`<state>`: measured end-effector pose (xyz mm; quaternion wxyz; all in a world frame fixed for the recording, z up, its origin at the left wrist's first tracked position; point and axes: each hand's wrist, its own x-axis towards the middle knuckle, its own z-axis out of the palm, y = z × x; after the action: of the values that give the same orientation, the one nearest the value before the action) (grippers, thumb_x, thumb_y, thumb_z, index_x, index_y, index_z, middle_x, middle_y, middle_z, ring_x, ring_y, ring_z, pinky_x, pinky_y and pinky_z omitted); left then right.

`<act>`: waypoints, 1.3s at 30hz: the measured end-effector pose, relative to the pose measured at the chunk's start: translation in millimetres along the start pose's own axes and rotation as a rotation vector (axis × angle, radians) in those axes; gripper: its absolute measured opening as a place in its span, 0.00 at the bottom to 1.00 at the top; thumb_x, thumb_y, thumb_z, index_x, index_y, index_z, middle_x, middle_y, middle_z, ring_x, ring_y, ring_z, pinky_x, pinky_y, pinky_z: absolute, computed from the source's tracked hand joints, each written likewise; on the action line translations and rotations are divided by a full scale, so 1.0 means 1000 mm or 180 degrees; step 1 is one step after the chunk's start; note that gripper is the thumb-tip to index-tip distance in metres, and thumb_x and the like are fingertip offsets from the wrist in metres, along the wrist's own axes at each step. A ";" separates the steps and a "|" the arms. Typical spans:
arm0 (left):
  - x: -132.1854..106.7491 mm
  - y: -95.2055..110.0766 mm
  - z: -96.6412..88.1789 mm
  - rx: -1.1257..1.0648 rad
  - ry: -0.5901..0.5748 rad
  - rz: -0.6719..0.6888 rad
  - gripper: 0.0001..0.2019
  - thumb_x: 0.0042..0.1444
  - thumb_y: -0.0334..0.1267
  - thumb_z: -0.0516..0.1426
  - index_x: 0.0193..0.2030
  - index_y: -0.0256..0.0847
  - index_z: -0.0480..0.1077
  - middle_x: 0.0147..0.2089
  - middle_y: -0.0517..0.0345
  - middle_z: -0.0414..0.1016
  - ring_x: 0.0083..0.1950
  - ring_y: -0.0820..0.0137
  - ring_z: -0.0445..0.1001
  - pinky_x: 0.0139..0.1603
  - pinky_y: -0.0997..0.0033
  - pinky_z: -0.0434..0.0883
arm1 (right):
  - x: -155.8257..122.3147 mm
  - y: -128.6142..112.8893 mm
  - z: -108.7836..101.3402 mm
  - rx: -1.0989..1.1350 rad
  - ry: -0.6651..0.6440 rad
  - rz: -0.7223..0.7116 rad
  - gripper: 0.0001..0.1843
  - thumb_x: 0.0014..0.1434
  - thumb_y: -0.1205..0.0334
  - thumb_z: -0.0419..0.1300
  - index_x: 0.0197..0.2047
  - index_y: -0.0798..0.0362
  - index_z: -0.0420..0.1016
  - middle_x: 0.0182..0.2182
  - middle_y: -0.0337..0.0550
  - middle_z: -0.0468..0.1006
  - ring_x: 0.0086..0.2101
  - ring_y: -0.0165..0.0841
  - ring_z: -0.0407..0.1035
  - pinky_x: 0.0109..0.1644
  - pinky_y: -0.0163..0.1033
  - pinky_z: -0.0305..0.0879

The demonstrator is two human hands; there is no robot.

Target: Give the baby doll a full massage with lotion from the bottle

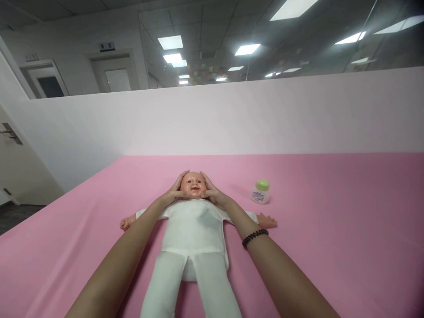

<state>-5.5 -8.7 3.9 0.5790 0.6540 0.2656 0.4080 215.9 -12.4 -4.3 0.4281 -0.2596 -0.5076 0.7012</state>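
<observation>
A baby doll (194, 227) lies face up, its head away from me, with a white cloth body and arms spread out to both sides. My left hand (178, 187) cups the left side of the doll's head, thumb on its cheek near the chin. On the opposite side my right hand (212, 191) cups the head the same way, its thumb also on the cheek. Both hands hold the head between them, fingers curved along its sides. The doll's feet are out of view.
A small clear jar (260, 194) with a green lid stands to the right of the doll. Pink cloth (331, 229) covers the table, which meets a white partition (232, 119) at the back. At the left is a door (20, 163).
</observation>
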 end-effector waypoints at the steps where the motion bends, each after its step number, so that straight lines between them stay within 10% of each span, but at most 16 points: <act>1: 0.000 0.000 0.000 -0.0037 0.0003 -0.0026 0.47 0.48 0.34 0.65 0.71 0.60 0.47 0.73 0.55 0.50 0.71 0.49 0.54 0.68 0.48 0.60 | 0.000 0.000 0.001 0.0013 0.0017 0.0001 0.63 0.40 0.73 0.66 0.73 0.34 0.39 0.70 0.41 0.47 0.63 0.43 0.60 0.67 0.51 0.58; 16: 0.011 -0.012 0.006 -0.0560 0.0327 0.0026 0.32 0.61 0.50 0.57 0.70 0.54 0.52 0.70 0.51 0.59 0.68 0.53 0.61 0.70 0.47 0.56 | -0.005 -0.006 0.010 -0.0273 0.0164 -0.0142 0.54 0.43 0.61 0.56 0.74 0.42 0.42 0.66 0.38 0.59 0.62 0.40 0.61 0.67 0.48 0.59; 22: 0.017 -0.018 0.004 -0.0619 0.0441 0.0124 0.31 0.62 0.52 0.55 0.69 0.51 0.54 0.70 0.51 0.59 0.70 0.55 0.59 0.71 0.50 0.55 | 0.002 -0.027 0.006 -0.1404 0.1265 -0.0371 0.36 0.54 0.47 0.50 0.65 0.48 0.63 0.61 0.46 0.66 0.60 0.44 0.61 0.61 0.51 0.62; 29: 0.017 -0.017 0.005 -0.0756 0.0470 0.0012 0.31 0.62 0.53 0.55 0.69 0.53 0.53 0.68 0.52 0.62 0.67 0.54 0.63 0.69 0.49 0.60 | -0.032 -0.096 -0.022 -0.3024 0.3078 -0.1053 0.27 0.55 0.57 0.55 0.58 0.56 0.66 0.67 0.54 0.50 0.67 0.48 0.40 0.71 0.54 0.32; 33: 0.014 -0.016 0.005 -0.0739 0.0382 -0.0033 0.32 0.62 0.54 0.54 0.71 0.54 0.50 0.70 0.53 0.60 0.69 0.55 0.61 0.70 0.48 0.58 | -0.056 -0.116 -0.039 -0.4758 0.3396 0.0522 0.31 0.54 0.54 0.59 0.60 0.54 0.64 0.64 0.62 0.54 0.62 0.58 0.49 0.60 0.65 0.52; 39: 0.016 -0.020 0.001 -0.0688 0.0404 -0.0006 0.30 0.63 0.53 0.53 0.70 0.54 0.53 0.71 0.54 0.59 0.70 0.56 0.59 0.71 0.50 0.56 | -0.078 -0.126 -0.051 -0.4577 0.2752 0.1858 0.34 0.44 0.60 0.66 0.57 0.54 0.68 0.52 0.63 0.69 0.49 0.56 0.68 0.44 0.58 0.70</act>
<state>6.3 7.4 -11.7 0.6286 0.5604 0.2568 0.4743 338.6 -39.9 90.1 0.1199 -0.8268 -0.5328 0.1346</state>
